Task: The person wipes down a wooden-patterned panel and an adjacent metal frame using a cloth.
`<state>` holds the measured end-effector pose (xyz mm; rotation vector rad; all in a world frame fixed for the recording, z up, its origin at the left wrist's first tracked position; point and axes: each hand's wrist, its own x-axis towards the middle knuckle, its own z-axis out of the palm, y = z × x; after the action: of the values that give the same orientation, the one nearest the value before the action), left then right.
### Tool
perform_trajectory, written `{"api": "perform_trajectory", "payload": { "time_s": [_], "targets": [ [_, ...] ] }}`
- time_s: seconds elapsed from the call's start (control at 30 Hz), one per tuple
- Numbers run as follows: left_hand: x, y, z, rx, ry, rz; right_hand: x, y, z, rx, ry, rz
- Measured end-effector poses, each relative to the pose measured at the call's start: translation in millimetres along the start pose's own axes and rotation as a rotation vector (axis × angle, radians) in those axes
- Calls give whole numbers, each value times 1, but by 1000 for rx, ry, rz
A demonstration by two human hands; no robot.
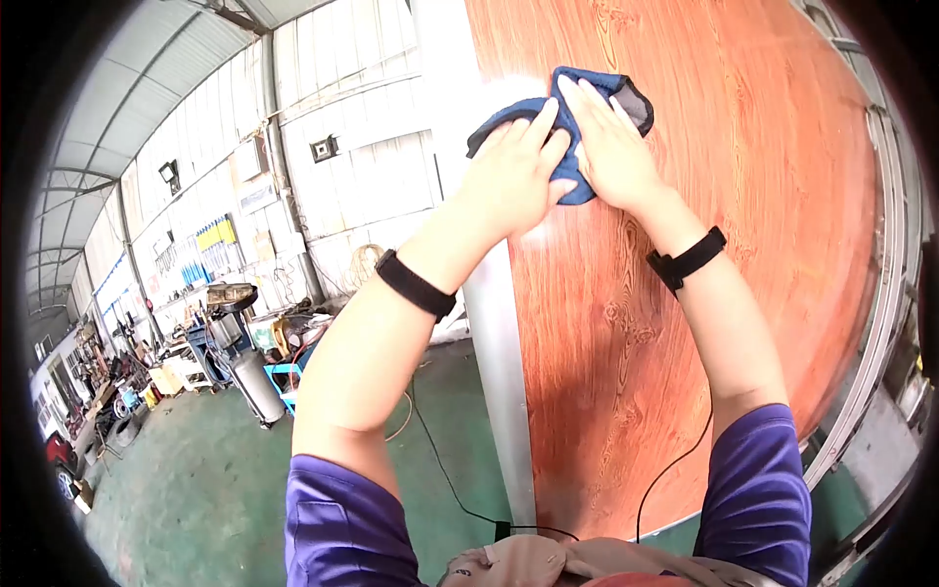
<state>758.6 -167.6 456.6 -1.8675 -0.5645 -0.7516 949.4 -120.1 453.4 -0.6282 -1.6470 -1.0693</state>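
A dark blue cloth (pixel 571 186) with black edging lies against a glossy wood-grain panel (pixel 626 323), near the panel's silver-white left edge. My left hand (pixel 518 176) presses on the cloth's left part, palm down, its fingers stretched out and pointing up. Beside it, my right hand (pixel 614 152) rests flat over the right part with long, straight fingers. One upper right corner of the cloth is turned over and shows a grey underside. The fabric beneath both palms is hidden. A black band circles each wrist.
A black cable (pixel 445 470) trails over the green floor (pixel 235 499) to the panel's foot. Farther left, a grey cylinder tank (pixel 257 388) stands among workshop clutter along the white wall (pixel 352 59). Metal rails (pixel 888 235) run along the panel's right side.
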Motion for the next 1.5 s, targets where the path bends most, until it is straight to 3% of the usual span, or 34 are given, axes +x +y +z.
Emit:
{"api": "perform_trajectory", "payload": {
  "time_s": [0.1,0.13,0.2,0.27,0.47,0.67,0.8,0.93,1.1,1.5],
  "targets": [
    [52,-36,-14,-258,62,-23,20,16,9,-12,133,128],
    [64,-28,-42,-348,-101,-157,23,19,13,-21,198,168],
    [66,-34,-16,-217,23,-32,17,22,12,-67,211,246],
    [54,-24,6,-30,93,59,4,18,5,-233,127,372],
    [-21,39,19,-168,18,71,-60,14,-14,-249,-27,532],
    [-81,52,-1,-240,-345,189,-108,-38,-29,-70,-200,133],
    [-93,55,-8,-207,-394,149,-75,-50,-29,76,-259,-166],
    [-89,49,-18,-229,-376,43,-32,-43,-25,105,-290,-313],
    [-58,21,-37,-166,-390,-81,26,-37,-18,110,-237,-340],
    [14,-19,-70,-166,-405,-107,78,26,8,-124,49,-250]
  ]
}}
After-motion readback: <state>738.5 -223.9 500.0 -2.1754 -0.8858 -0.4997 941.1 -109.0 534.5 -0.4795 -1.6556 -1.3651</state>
